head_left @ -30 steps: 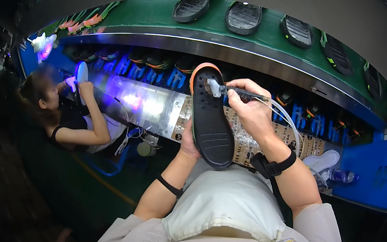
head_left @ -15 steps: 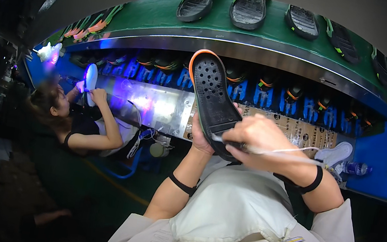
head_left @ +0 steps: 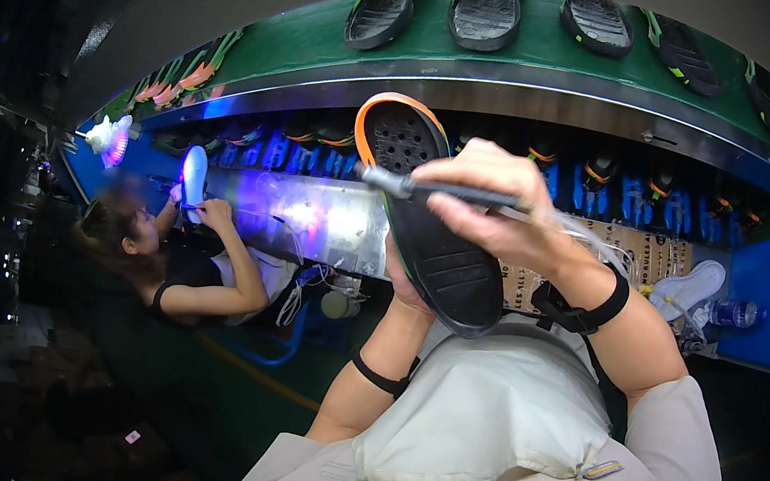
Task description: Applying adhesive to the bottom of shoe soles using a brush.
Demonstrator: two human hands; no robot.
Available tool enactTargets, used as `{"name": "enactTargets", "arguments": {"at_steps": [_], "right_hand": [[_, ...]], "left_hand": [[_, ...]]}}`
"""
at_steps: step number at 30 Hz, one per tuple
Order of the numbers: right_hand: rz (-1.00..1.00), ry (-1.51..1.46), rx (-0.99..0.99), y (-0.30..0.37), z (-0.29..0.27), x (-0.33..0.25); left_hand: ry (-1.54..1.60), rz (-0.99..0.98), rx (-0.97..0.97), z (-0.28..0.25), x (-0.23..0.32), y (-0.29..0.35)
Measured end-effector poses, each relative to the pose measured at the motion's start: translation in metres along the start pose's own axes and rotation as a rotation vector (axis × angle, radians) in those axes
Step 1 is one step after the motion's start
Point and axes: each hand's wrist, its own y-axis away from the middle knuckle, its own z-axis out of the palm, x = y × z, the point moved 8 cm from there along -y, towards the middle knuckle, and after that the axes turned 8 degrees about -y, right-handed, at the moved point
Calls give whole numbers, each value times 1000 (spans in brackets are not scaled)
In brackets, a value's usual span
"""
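Note:
A black shoe sole (head_left: 453,269) with an orange rim at its far end is held up in front of me, tilted away to the left. My left hand (head_left: 408,274) grips its left side from beneath, the fingers mostly hidden behind it. Above the sole, my right hand (head_left: 503,194) is closed around a dark-handled glue brush (head_left: 458,193), from which a thin pale tube trails back over my wrist. The brush's pale tip lies over the left rim near the holes in the sole; whether it touches cannot be made out.
Beyond a metal edge (head_left: 551,83), a green belt (head_left: 535,58) carries several black soles. Below it, shoes sit on a row of blue racks (head_left: 590,187). At right are a white shoe (head_left: 690,289) and a bottle (head_left: 734,314). A co-worker (head_left: 190,260) sits at left, holding a sole.
My right hand and the brush have moved from the sole's near end to its far left rim. The sole has tilted, its near end shifting right.

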Motion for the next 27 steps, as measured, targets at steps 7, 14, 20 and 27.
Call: {"name": "enactTargets", "arguments": {"at_steps": [7, 14, 20, 27], "right_hand": [[-170, 222, -221, 4, 27, -4], [-240, 431, -163, 11, 30, -12], [-91, 224, -140, 13, 21, -13], [-193, 39, -490, 25, 52, -33]], "left_hand": [[182, -2, -90, 7, 1, -3], [-402, 56, 135, -2, 15, -7], [-112, 76, -208, 13, 23, -13], [201, 53, -118, 17, 31, -20]]}}
